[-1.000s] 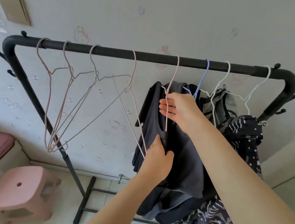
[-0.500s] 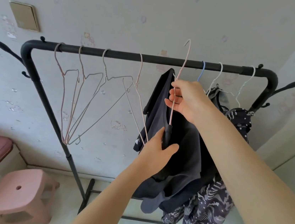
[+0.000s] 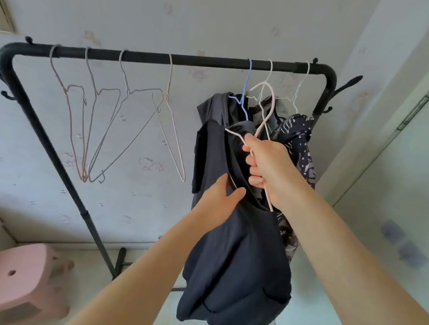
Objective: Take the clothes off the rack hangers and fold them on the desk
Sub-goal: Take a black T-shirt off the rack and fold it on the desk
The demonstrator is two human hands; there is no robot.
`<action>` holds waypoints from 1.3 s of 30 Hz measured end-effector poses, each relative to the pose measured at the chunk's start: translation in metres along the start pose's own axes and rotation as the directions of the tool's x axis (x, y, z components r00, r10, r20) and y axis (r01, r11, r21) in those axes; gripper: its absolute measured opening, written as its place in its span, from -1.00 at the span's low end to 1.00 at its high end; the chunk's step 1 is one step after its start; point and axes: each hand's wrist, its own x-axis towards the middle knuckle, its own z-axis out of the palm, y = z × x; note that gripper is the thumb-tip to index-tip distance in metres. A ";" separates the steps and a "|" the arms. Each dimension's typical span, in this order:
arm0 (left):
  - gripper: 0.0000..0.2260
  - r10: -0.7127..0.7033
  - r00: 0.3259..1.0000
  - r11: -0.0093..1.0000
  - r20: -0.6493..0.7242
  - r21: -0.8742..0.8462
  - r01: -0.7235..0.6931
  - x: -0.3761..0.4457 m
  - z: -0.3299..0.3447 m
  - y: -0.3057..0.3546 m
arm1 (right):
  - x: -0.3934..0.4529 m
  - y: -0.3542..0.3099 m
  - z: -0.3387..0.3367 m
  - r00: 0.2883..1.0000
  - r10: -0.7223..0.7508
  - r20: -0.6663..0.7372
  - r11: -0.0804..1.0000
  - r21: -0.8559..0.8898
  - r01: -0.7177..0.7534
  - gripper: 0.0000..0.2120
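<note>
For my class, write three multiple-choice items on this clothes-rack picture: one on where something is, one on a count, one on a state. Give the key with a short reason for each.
1. Where is the pink stool?
A. bottom left, on the floor
B. hung on the rail
C. right of the rack

2. How many empty hangers hang on the left part of the rack rail?
A. one
B. four
C. seven

3. What state is the pale pink hanger in?
A. hooked on the rail
C. lying on the floor
B. off the rail, held in the right hand

Key: 1 A, it stands low at the left. 2 B, four bare wire hangers show there. 3 B, its hook is free below the rail, while the left hand holds the dark garment.
</note>
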 end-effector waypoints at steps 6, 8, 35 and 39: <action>-0.57 0.032 0.928 0.990 -0.371 0.141 0.022 0.010 0.007 0.021 | -0.043 0.016 -0.042 0.998 -0.063 0.014 0.989 -0.131 0.065 -0.67; -0.65 0.085 0.890 0.968 -0.448 0.248 0.033 0.008 0.009 0.027 | -0.052 0.020 -0.056 0.996 -0.089 0.029 0.979 -0.183 0.092 -0.63; -0.82 0.052 0.950 0.918 -0.307 0.388 0.076 -0.059 -0.081 0.039 | -0.027 0.056 -0.137 0.938 -0.338 0.075 0.830 -0.447 0.335 -0.65; -0.80 0.010 0.900 0.977 -0.436 0.194 0.083 -0.061 -0.090 0.025 | -0.022 0.053 -0.136 0.972 -0.222 0.075 0.962 -0.144 0.231 -0.65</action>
